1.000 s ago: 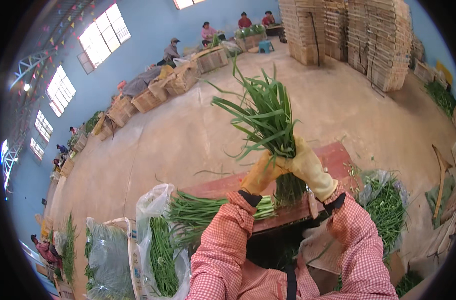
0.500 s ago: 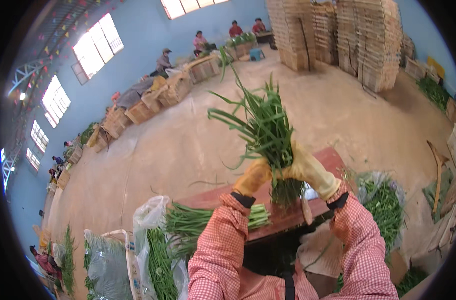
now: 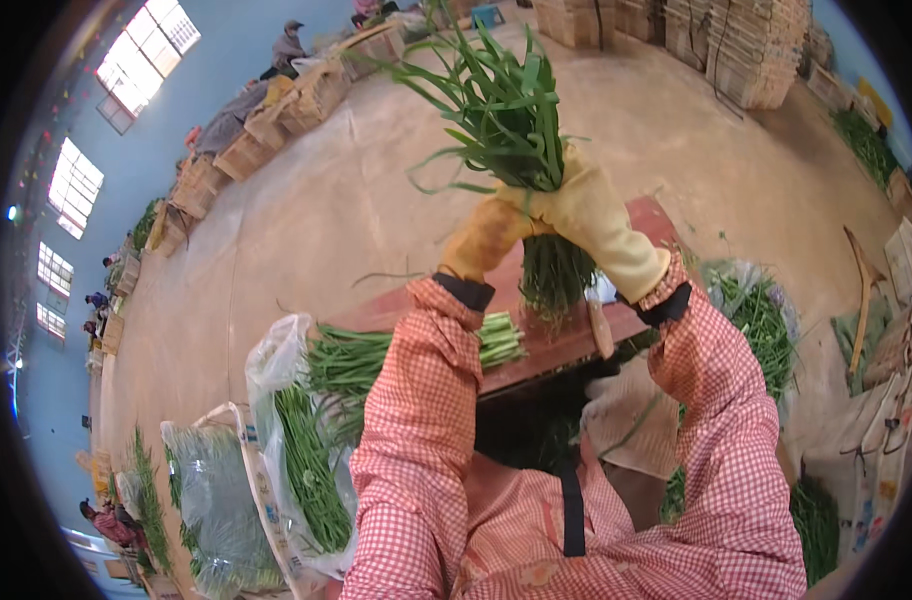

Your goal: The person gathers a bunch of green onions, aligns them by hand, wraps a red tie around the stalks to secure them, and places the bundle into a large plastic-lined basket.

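Observation:
Both gloved hands grip one thick bunch of long flat greens point(image 3: 506, 110) that look like chives. My left hand point(image 3: 493, 235), in an orange-stained glove, closes on its left side. On the right side, my right hand point(image 3: 606, 225), in a pale yellow glove, wraps round the same bunch. The leaves fan out above the hands, toward the far side. Below them the stalk ends hang over a reddish board point(image 3: 648, 222). Next to my left forearm lies another bundle of greens point(image 3: 351, 357), its pale ends on the board. A tan handle-like piece point(image 3: 600, 328) sits by my right wrist.
Clear plastic bags of greens stand on the left point(image 3: 314, 470) and right point(image 3: 761, 320). A plastic-covered crate point(image 3: 221, 500) is at lower left. A long-handled wooden tool point(image 3: 862, 300) leans at the right. Wooden crates point(image 3: 756, 50) are stacked far off. People sit along the wall.
The view has tilted downward, so the scene sits higher. Both hands still hold the bunch, which stands higher in the picture, its top near the upper edge.

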Tool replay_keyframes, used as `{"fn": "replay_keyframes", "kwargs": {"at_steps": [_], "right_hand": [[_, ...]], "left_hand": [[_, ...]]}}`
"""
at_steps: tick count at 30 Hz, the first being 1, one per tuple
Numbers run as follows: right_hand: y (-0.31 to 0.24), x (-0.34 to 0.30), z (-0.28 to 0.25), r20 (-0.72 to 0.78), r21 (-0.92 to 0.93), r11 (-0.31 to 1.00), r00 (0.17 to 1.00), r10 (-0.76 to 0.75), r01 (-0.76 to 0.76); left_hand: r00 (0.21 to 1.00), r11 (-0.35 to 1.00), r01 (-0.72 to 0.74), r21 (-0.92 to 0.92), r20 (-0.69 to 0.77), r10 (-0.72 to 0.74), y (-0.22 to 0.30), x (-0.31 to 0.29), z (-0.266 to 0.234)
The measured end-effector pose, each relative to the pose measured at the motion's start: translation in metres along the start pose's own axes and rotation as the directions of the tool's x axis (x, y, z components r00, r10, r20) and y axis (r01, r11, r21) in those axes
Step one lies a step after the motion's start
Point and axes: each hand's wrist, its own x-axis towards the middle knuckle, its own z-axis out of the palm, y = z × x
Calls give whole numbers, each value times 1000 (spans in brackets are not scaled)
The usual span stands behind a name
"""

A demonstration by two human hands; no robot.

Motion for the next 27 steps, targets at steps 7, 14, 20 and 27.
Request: {"fn": "replay_keyframes", "kwargs": {"at_steps": [7, 14, 20, 27], "right_hand": [[-30, 9, -11, 133, -201, 954, 959, 250, -221], [-35, 5, 10, 18, -157, 962, 973, 229, -223], [-19, 8, 6, -205, -298, 931, 967, 152, -209], [-6, 5, -6, -266, -155, 963, 948, 175, -222]], "left_hand": [[999, 988, -37, -148, -27, 33, -18, -4, -2], [977, 990, -141, 27, -160, 144, -3, -1, 7], [995, 988, 27, -150, -96, -41, 32, 3, 7], [945, 983, 181, -39, -270, -185, 36, 10, 40]]}}
